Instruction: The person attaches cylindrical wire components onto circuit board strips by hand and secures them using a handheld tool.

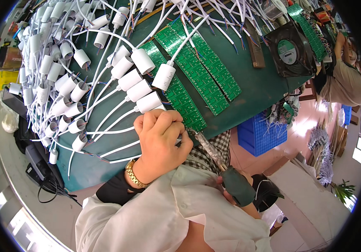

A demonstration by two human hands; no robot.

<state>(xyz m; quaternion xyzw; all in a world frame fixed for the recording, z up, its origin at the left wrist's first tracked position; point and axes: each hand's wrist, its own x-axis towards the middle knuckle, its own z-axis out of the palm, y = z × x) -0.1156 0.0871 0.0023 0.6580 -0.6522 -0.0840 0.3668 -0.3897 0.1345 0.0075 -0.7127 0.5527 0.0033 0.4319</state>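
Observation:
My left hand (161, 140), with a gold watch on its wrist, is closed in a fist at the near edge of the green table (264, 88). A bit of white cable (179, 141) shows between its fingers. It rests by the near end of a long green circuit board strip (180, 98). Just above it lie white cylindrical housings (149, 102) on white cables. My right hand (221, 180) is mostly hidden and grips the dark green handle of a soldering tool (209, 150). The tool's tape-wrapped shaft points at the strip's end beside my left fist.
Two more green board strips (207, 67) lie side by side on the table. Several white housings with cables (63, 84) are heaped at the left. A black square fan (291, 50) and a wooden block (256, 48) sit at the far right. A blue crate (260, 134) stands below the edge. Another person (348, 80) sits at the right.

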